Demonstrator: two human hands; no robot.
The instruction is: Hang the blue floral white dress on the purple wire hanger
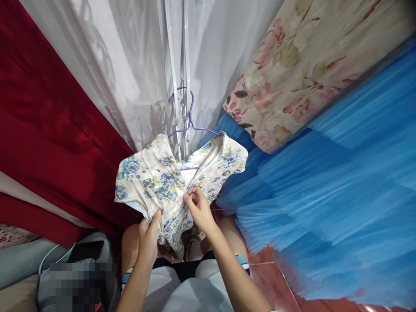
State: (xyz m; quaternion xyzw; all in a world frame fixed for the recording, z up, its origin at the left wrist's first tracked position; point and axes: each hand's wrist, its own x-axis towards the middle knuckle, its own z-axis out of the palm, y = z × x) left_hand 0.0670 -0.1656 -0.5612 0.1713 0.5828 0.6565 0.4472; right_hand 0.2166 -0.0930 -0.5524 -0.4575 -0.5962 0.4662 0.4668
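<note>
Because the floral garment (169, 177) hangs on the purple hanger (190, 123) in front of you, the hook apparently caught at the white strips (186, 65), its weight seems borne without your hands. Your left hand (148, 238) clasps its side, thumb in front, probably to steady the cloth; your right hand (199, 212) pinches the base of the neckline, likely to control that spot precisely.

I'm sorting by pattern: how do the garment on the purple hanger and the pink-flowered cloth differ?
The garment has blue flowers; the cloth has pink ones. The left hand and right hand hold the garment; neither touches the cloth. The garment looks bunched lower down; the cloth hangs flatter. Both show flowers on pale fabric.
</note>
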